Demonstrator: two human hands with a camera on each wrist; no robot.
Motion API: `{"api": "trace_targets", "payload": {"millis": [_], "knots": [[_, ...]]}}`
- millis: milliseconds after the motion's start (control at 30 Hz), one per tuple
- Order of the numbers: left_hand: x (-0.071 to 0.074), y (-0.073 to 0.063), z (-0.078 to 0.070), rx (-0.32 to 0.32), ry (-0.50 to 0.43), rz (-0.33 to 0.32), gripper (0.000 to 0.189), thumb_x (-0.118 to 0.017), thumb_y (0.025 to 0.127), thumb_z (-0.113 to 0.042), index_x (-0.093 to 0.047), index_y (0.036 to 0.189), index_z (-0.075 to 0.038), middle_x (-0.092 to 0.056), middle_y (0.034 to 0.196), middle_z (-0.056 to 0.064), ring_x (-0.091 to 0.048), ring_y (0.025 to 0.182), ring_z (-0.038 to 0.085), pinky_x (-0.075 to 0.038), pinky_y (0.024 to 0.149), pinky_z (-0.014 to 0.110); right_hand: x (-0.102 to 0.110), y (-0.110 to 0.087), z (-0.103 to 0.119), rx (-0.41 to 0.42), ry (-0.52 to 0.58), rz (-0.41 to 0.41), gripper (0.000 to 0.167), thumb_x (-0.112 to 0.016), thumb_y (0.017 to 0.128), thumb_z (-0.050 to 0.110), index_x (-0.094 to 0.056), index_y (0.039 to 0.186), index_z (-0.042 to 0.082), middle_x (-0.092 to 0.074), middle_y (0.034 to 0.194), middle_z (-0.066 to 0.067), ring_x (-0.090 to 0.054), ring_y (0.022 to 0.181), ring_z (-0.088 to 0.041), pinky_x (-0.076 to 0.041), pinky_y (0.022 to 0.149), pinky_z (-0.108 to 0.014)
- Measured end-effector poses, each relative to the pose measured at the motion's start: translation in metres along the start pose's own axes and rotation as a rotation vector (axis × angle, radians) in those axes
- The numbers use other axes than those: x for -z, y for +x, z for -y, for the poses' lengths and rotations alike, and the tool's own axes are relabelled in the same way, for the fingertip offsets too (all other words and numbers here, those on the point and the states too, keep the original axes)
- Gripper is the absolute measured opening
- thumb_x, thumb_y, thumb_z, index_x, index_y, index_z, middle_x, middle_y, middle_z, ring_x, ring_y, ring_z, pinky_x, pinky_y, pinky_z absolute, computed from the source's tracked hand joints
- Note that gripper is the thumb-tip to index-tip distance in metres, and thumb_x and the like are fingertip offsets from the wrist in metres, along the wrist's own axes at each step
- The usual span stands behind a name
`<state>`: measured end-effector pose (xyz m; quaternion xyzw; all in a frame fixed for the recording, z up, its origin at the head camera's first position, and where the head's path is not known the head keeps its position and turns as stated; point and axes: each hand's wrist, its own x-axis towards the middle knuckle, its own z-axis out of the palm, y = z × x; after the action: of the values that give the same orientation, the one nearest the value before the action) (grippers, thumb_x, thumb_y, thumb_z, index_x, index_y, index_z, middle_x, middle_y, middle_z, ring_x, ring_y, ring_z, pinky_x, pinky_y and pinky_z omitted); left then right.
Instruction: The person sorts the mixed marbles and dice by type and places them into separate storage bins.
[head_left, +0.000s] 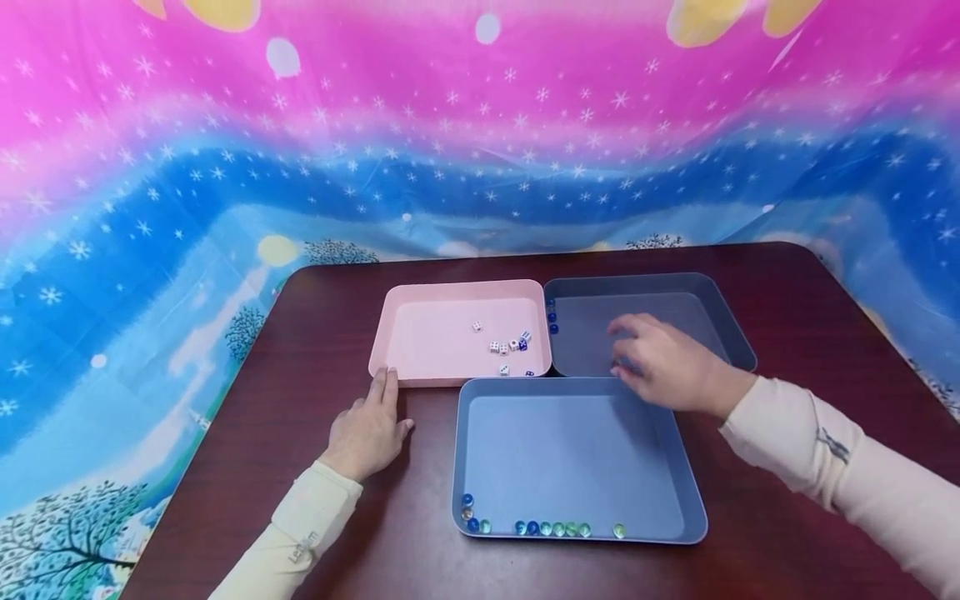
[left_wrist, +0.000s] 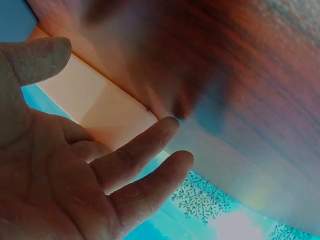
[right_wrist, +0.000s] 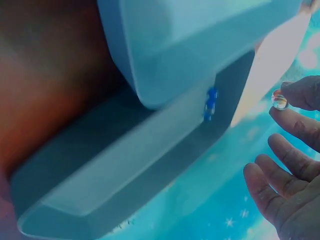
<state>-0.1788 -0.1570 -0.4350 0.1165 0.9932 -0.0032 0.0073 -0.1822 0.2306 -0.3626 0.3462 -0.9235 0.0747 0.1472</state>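
Right of centre, the right hand [head_left: 662,362] pinches 1 marble [right_wrist: 279,100]; lower left, the left hand [head_left: 367,435], fingers extended, perhaps steadies the pink tray [head_left: 431,333].

Clear round glass marble [right_wrist: 280,103]: partly hidden by right hand [head_left: 663,362].
Dark red wooden table [head_left: 416,504]: near edge cut off in head view.

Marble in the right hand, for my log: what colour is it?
The marble is clear with some orange, best seen in the right wrist view.
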Motion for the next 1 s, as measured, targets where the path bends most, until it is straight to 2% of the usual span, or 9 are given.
{"api": "trace_targets", "payload": {"millis": [233, 367, 500, 667, 800, 1000], "knots": [[-0.001, 0.000, 0.001, 0.012, -0.003, 0.007, 0.079, -0.062, 0.089, -0.035, -0.025, 0.148, 0.002, -0.034, 0.152, 0.021, -0.066, 0.092, 0.037, -0.055, 0.067, 0.047, 0.000, 0.039, -0.019, -0.121, 0.018, 0.080, 0.006, -0.071, 0.081, 0.009, -0.071, 0.076, 0.007, -0.063, 0.111, -0.021, -0.059, 0.102, -0.036, -0.053, 0.084, -0.048], [-0.002, 0.000, 0.000, 0.017, -0.004, 0.015, 0.080, -0.063, 0.089, -0.036, -0.024, 0.148, 0.002, -0.034, 0.152, 0.020, -0.066, 0.092, 0.037, -0.055, 0.068, 0.048, -0.006, 0.058, -0.023, -0.145, 0.025, 0.100, 0.005, -0.070, 0.082, 0.010, -0.072, 0.079, 0.006, -0.062, 0.112, -0.021, -0.058, 0.102, -0.036, -0.054, 0.085, -0.047], [-0.001, 0.000, 0.000, 0.020, -0.004, 0.024, 0.080, -0.063, 0.089, -0.036, -0.024, 0.148, 0.001, -0.034, 0.152, 0.019, -0.065, 0.093, 0.037, -0.055, 0.069, 0.049, -0.014, 0.069, -0.026, -0.165, 0.024, 0.130, 0.006, -0.071, 0.083, 0.011, -0.072, 0.084, 0.006, -0.061, 0.113, -0.020, -0.057, 0.104, -0.037, -0.053, 0.087, -0.048], [-0.003, -0.001, 0.000, 0.010, 0.005, 0.012, 0.079, -0.063, 0.089, -0.037, -0.026, 0.148, 0.001, -0.036, 0.151, 0.019, -0.065, 0.090, 0.035, -0.055, 0.066, 0.047, -0.015, 0.065, -0.027, -0.165, 0.029, 0.135, 0.007, -0.069, 0.084, 0.010, -0.072, 0.087, 0.005, -0.061, 0.111, -0.020, -0.057, 0.102, -0.038, -0.052, 0.087, -0.050], [-0.002, 0.001, 0.002, 0.007, 0.015, -0.005, 0.079, -0.063, 0.089, -0.037, -0.027, 0.148, 0.001, -0.036, 0.151, 0.018, -0.065, 0.089, 0.035, -0.055, 0.065, 0.046, -0.013, 0.056, -0.032, -0.175, 0.028, 0.134, 0.007, -0.068, 0.085, 0.010, -0.072, 0.086, 0.005, -0.062, 0.109, -0.020, -0.058, 0.101, -0.037, -0.052, 0.087, -0.050], [-0.001, 0.001, 0.002, 0.010, 0.006, 0.008, 0.079, -0.062, 0.089, -0.037, -0.025, 0.148, 0.001, -0.035, 0.152, 0.019, -0.065, 0.091, 0.036, -0.055, 0.067, 0.047, -0.018, 0.038, -0.036, -0.178, 0.022, 0.144, 0.008, -0.069, 0.085, 0.012, -0.072, 0.084, 0.005, -0.063, 0.108, -0.020, -0.059, 0.100, -0.038, -0.053, 0.085, -0.051]]}}
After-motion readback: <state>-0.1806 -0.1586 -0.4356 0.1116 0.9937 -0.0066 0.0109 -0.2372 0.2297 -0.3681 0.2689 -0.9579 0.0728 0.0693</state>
